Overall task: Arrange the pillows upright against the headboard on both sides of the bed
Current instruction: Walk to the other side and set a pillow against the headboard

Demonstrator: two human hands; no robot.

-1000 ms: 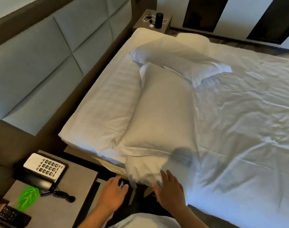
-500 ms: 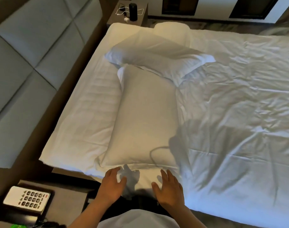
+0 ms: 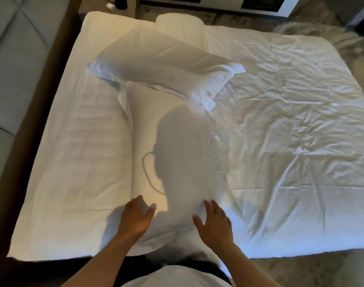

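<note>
Nothing is stood up yet, as far as I can see. The near pillow lies flat and lengthwise down the middle of the bed, running from six o'clock up toward twelve, and the far pillow lies flat across its top end at about eleven o'clock, overlapping it. A third white bundle sits at twelve, too unclear to call. The headboard, at nine o'clock, has nothing leaning on it. The left hand and right hand rest on the near pillow's bottom end, fingers spread and loosely curved, not closed on the cloth. I would judge the lifting is only about to begin, both sides remaining.
</note>
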